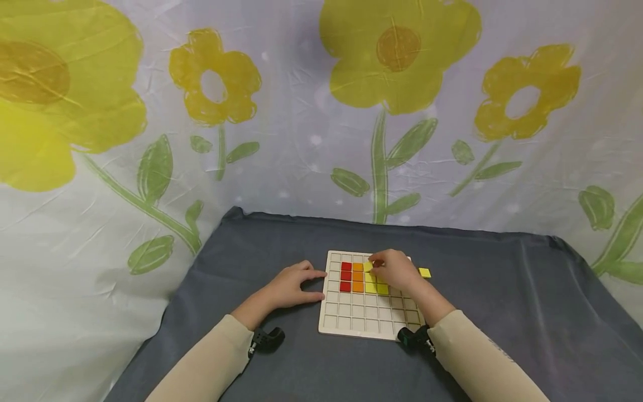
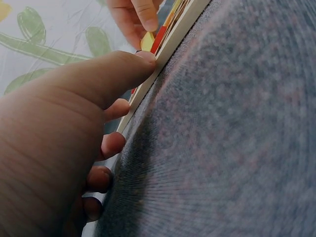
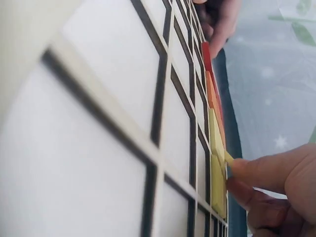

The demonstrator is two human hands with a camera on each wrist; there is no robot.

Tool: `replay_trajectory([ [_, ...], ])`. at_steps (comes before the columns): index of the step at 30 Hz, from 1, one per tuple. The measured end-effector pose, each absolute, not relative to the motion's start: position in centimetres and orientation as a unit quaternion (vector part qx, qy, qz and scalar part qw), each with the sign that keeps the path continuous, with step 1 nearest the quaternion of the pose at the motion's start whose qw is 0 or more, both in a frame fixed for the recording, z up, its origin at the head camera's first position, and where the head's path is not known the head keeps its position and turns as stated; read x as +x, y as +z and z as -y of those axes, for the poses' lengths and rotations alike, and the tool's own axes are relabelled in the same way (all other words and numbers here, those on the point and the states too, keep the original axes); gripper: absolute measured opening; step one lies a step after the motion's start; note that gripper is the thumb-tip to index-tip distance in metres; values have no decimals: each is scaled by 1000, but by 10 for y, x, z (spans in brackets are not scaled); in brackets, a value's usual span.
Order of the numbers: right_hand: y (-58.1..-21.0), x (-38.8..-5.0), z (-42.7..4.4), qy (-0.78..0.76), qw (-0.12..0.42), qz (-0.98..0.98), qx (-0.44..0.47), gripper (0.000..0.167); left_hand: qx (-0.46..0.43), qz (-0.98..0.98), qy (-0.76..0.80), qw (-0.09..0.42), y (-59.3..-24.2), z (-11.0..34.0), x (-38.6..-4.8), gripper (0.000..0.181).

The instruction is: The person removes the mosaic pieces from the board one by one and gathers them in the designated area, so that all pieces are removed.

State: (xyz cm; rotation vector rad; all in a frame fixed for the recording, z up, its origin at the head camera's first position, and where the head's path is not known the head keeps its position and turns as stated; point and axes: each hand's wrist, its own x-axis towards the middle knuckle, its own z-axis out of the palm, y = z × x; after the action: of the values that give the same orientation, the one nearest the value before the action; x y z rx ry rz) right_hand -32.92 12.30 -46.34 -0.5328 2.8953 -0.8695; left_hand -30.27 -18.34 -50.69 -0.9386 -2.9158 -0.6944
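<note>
The left hand (image 1: pixel 288 287), fingers extended, touches the pale wooden grid board (image 1: pixel 344 323) while the right hand (image 1: pixel 397 271) pinches a thin yellow square tile (image 2: pixel 147 41), and between them red tiles (image 1: pixel 345 276), orange tiles (image 1: pixel 358 276) and other yellow tiles (image 1: pixel 370 288) sit placed, most cells nearer the wrists unfilled.

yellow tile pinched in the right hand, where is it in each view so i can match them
Head: yellow tile just right of centre, below mid-height, at the right hand's fingertips.
Left wrist: near the top, slightly left of centre.
Right wrist: right of centre, below mid-height, partly hidden by the fingers.
Shared landmark: the red on the board, red tiles in the head view.
</note>
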Motion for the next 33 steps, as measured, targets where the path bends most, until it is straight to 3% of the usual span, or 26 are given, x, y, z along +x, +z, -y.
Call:
replay_trajectory([
  [33, -435, -307, -160, -417, 1, -901, -124, 34, -300, 926, -228, -4, -508, 186, -305, 62],
])
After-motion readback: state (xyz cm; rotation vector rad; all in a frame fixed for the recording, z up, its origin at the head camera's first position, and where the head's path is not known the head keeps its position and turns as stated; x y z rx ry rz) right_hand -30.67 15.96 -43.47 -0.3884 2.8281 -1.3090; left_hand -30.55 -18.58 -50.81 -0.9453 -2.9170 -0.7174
